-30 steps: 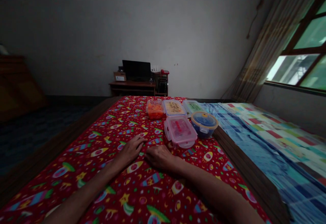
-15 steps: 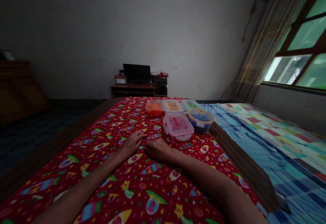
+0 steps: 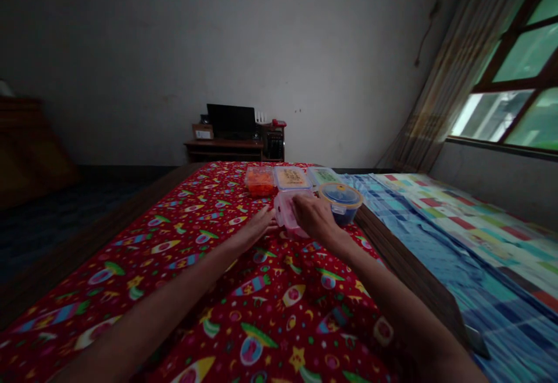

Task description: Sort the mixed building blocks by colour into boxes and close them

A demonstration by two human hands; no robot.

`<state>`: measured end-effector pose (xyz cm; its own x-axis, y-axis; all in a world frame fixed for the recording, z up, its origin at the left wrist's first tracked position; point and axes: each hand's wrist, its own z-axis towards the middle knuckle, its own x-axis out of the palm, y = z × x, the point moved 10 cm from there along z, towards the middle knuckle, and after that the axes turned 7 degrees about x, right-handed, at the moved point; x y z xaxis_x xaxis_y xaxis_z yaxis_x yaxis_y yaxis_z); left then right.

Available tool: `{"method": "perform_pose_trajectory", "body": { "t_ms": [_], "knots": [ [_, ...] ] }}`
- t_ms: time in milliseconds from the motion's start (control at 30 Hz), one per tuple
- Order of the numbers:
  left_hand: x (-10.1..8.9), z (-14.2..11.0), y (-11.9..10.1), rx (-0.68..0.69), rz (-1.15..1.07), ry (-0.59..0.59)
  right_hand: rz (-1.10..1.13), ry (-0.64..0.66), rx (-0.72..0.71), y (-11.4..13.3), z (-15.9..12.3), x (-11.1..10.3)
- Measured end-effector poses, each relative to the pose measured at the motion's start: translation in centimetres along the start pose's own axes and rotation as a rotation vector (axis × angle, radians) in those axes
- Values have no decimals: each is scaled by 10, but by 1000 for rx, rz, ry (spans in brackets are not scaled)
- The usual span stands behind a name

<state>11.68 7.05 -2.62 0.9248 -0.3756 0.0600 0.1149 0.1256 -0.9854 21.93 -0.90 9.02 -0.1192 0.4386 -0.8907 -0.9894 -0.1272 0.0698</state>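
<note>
A pink-lidded plastic food container (image 3: 284,211) sits on the red patterned cloth, partly covered by my right hand (image 3: 317,218). That hand is curled over its lid and right part; its fingertips are hidden, and I cannot make out what they hold, if anything. At the container's left side, my left hand (image 3: 261,221) reaches with fingers stretched out, at or touching its edge. Just right of my right hand stands a round blue container (image 3: 342,200) with an orange-rimmed clear lid.
Behind are a container of orange food (image 3: 260,182), a container with pale tan contents (image 3: 293,178) and one with green contents (image 3: 323,176). The red cloth (image 3: 226,313) covers the table. To the right lies a bed with checked covers (image 3: 436,255). A desk with a monitor (image 3: 231,121) stands at the wall.
Both hands have moved forward and right from the bare cloth to the pink-lidded container. My right hand now covers part of its lid. The view has shifted slightly.
</note>
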Motion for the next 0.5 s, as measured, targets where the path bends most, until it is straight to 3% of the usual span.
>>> {"method": "perform_pose_trajectory", "body": {
  "t_ms": [67,167,233,333,500],
  "knots": [
    [7,4,3,-80,-138,-95,-93,72,123,-37,-17,5],
    [22,8,2,-131,-276,-97,-107,74,149,-69,-45,14],
    [26,11,3,-143,-296,-105,-36,0,94,-77,-57,19],
    [15,14,7,-154,-257,-231,146,-124,17,-82,-60,30],
    [8,25,6,-109,-255,-285,391,-285,52,-98,-54,46]
  ]
}}
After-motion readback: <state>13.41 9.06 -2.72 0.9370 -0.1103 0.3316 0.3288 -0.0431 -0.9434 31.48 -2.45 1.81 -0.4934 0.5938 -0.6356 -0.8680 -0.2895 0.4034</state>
